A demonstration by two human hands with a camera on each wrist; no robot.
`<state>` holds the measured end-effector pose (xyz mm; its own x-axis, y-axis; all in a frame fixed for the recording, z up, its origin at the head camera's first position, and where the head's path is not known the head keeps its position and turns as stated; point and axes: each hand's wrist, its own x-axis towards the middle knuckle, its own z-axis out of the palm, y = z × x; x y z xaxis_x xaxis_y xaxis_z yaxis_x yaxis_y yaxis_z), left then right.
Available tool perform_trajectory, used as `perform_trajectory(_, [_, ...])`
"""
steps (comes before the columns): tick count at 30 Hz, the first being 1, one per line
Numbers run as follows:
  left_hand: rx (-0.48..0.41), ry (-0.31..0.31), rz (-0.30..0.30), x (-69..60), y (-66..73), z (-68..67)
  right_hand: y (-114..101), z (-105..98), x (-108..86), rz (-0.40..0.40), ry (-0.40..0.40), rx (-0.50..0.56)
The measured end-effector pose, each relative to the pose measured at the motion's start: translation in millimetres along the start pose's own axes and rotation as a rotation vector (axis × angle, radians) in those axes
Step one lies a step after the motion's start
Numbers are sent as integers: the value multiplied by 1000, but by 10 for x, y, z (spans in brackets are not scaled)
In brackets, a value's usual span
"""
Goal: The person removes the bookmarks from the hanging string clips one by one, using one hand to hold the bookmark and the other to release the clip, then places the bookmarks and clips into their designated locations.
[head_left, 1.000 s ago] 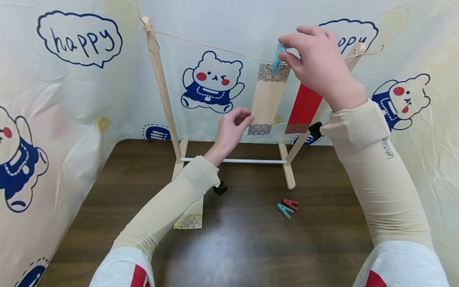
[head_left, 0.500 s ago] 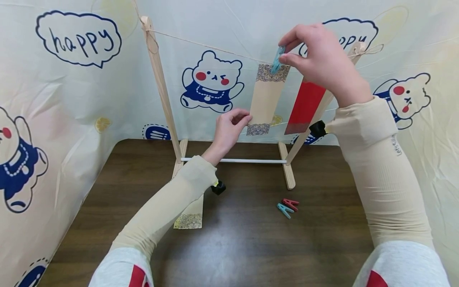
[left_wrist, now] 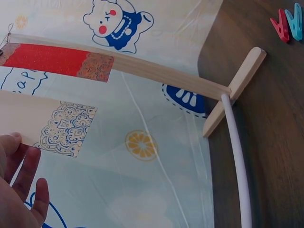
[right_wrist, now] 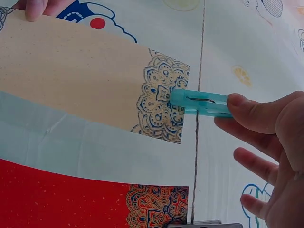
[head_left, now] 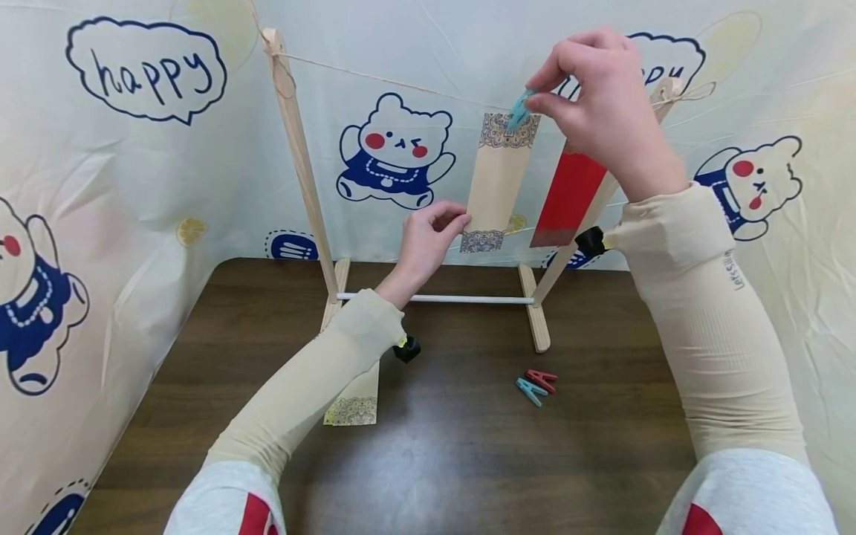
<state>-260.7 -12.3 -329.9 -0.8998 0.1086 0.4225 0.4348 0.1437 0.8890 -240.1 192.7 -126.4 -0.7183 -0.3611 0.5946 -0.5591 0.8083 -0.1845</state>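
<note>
Right hand (head_left: 611, 111): thumb and forefinger pinch one blue clothespin (right_wrist: 204, 95), other fingers spread apart; the clothespin's tip overlaps one beige strip (head_left: 498, 178) beside the string (head_left: 394, 78). Left hand (head_left: 423, 241): pinches that strip's edge. Beyond: one red strip (head_left: 568, 200), hanging; one red clip (head_left: 542, 380), one blue clip (head_left: 531, 391) on the table (head_left: 435, 461).

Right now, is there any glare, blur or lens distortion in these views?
Head view: soft pale glare on the near part of the brown tabletop; left wrist view: dimmer, and the white rod bows, though it looks straight in the head view, likely lens distortion; right wrist view: no obvious blur, with the turquoise clip and beige strip clearly outlined.
</note>
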Motion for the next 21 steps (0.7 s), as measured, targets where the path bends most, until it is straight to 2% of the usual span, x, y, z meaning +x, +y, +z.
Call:
perform_trajectory(4, [-3, 0, -3, -13, 9, 6, 2, 33, 4, -29, 52, 2])
perform_trajectory(13, [-17, -6, 3, -30, 5, 3, 17, 80, 11, -34, 136, 14])
perform_trajectory(21, [-15, -10, 5, -43, 7, -30, 21, 59, -7, -102, 189, 12])
